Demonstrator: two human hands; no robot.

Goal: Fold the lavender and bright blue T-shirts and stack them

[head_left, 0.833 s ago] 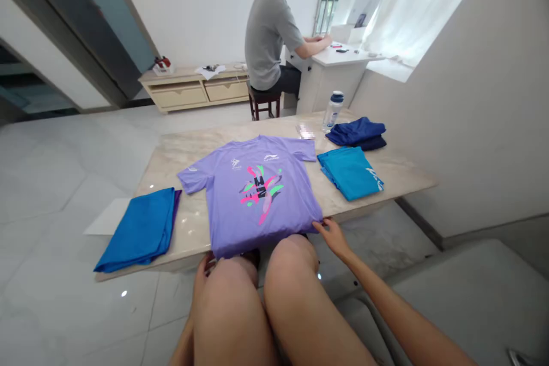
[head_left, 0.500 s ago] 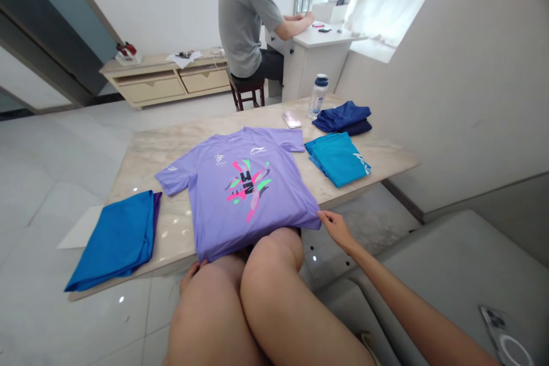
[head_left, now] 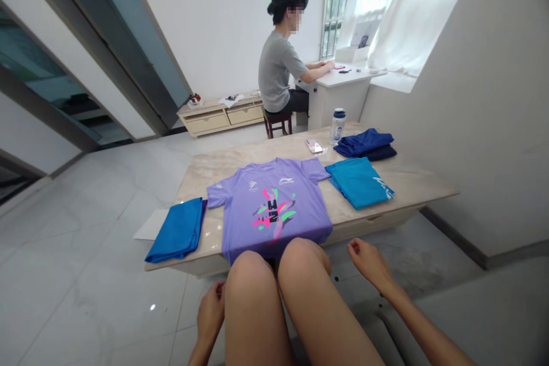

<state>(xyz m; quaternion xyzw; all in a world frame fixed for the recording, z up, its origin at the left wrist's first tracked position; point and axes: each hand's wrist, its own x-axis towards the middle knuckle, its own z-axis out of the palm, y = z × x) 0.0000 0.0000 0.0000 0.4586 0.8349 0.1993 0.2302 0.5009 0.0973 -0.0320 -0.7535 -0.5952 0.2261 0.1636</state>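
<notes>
A purple T-shirt (head_left: 244,214) with a bright pink, green and black print is spread over the table, its hem hanging toward my knees. My right hand (head_left: 369,263) hovers off the shirt's right lower corner, fingers curled in with nothing in them. Beside my left knee, below the table edge, is my left hand (head_left: 210,309), its fingers also curled and partly hidden by the leg; no cloth shows in it. Left of the shirt lies folded blue cloth (head_left: 175,231) with a purple layer beneath. To the right sits a folded turquoise garment (head_left: 355,183).
Dark blue garments (head_left: 366,143), a water bottle (head_left: 338,126) and a phone (head_left: 314,146) occupy the far right of the marble-look table (head_left: 420,189). A person (head_left: 277,68) in a grey shirt sits at a white desk (head_left: 343,97). A low cabinet (head_left: 214,120) stands behind.
Both hands have come away from the shirt's hem, where the right held the corner. My view has lifted, so the table appears farther off and more of the room shows.
</notes>
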